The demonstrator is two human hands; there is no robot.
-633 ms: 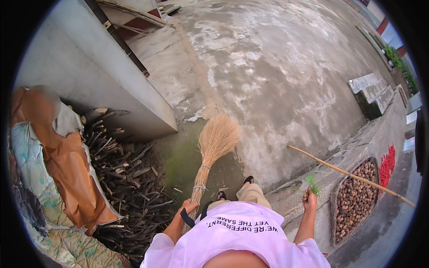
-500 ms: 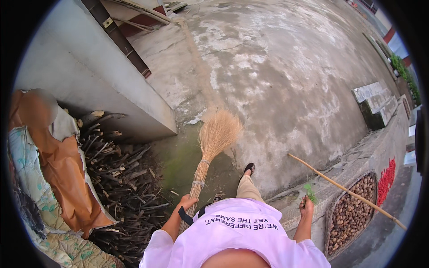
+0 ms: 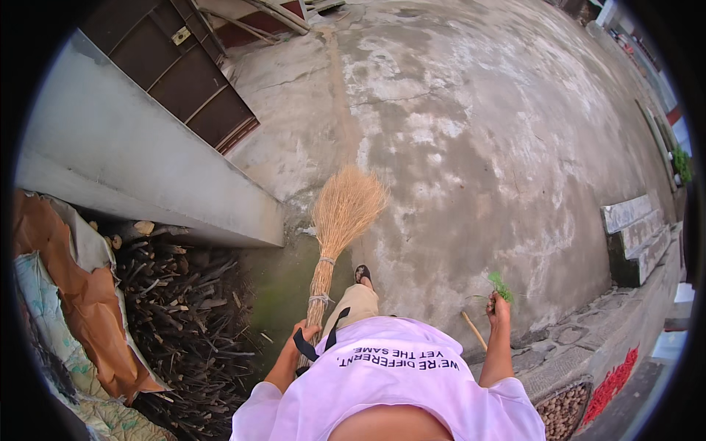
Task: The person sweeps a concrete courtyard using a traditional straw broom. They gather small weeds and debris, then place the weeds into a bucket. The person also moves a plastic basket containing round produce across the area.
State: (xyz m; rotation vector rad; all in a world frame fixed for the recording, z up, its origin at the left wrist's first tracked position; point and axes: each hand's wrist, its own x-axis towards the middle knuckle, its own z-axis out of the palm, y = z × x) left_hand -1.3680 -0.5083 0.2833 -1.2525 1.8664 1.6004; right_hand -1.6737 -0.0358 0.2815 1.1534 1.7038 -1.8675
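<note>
My left hand (image 3: 304, 335) is closed round the bound handle of a straw broom (image 3: 344, 212). The broom slants forward from my left side, its tan bristles fanned out over the concrete. Wire ties circle the stalks above my grip. On the right, my right hand (image 3: 499, 309) is closed on a small bunch of feathery green sprigs (image 3: 498, 284), which stick up past the fingers. A thin wooden pole (image 3: 473, 331) shows just left of that forearm, apart from the hand; its lower end is hidden behind my arm and shirt.
Cut firewood (image 3: 184, 316) is piled at the left beside crumpled sheeting (image 3: 81, 294). A pale wall (image 3: 147, 162) and a dark metal door (image 3: 184, 81) stand beyond. Concrete steps (image 3: 636, 235) rise at the right. Red peppers (image 3: 612, 384) and brown nuts or similar (image 3: 562, 411) lie near the lower right.
I have walked forward, with the other foot now showing in front. The pole, peppers and brown heap have slid down and back in view. Both hands keep their hold.
</note>
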